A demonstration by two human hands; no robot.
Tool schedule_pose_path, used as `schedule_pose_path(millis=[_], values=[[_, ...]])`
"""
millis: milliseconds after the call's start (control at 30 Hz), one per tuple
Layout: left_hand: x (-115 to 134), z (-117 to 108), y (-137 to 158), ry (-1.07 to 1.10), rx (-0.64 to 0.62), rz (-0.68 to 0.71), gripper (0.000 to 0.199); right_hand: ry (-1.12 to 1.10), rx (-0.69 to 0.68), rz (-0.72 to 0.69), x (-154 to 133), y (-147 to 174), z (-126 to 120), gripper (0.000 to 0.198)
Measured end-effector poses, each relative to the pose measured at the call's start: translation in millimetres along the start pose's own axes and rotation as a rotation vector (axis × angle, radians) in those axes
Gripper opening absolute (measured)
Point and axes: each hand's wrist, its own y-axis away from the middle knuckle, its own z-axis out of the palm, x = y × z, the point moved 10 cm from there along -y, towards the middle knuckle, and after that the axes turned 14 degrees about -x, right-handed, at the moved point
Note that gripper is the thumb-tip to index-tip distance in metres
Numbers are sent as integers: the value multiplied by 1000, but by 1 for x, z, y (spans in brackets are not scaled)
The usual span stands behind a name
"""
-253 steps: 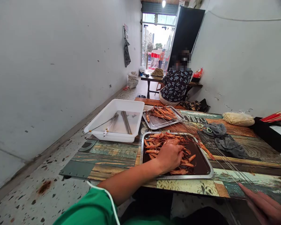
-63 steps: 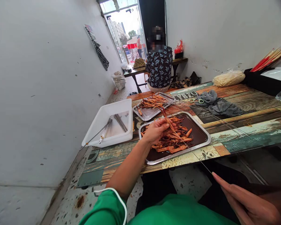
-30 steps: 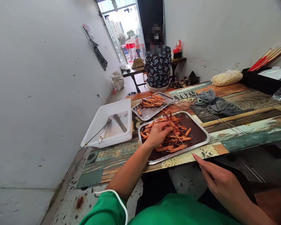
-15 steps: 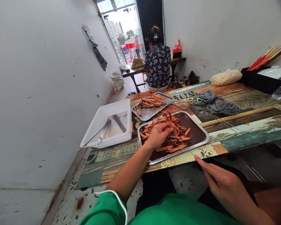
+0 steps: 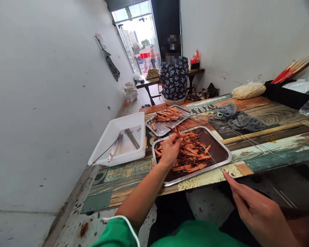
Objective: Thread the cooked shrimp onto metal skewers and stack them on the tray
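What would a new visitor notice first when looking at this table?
First, the heap of orange-red chicken feet in the near metal tray at the table's front edge. The left hand lifts one foot above the heap, while the right hand, low at the right, pinches a thin metal skewer pointing toward it. Behind lies a second tray of skewered feet, with a white plastic tub left of it.

A steel tray of orange chicken feet (image 5: 220, 152) lies at the near edge of the patchwork wooden table (image 5: 273, 151). Behind it, toward the far edge, lies a smaller steel tray of skewered feet (image 5: 161, 127). A white plastic tub (image 5: 113, 132) sits at the left edge. Loose thin metal skewers (image 5: 243, 137) lie right of the trays, with a grey cloth (image 5: 238, 118) behind them.
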Motion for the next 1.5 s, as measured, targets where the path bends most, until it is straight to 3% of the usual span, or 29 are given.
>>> schedule_pose_path(millis=[267,433,1067,1500], values=[[0,18,0,233,-154,-70,24,-69,-44,-45,-10,-10,-2,37],[-3,27,2,251,-204,-89,24,-31,-43,-40,-7,-12,3,37],[6,27,3,-119,-251,-13,23,4,-114,-2,1,-8,9,38],[14,40,7,-176,-310,-19,24,-34,-117,3,3,-7,11,38]])
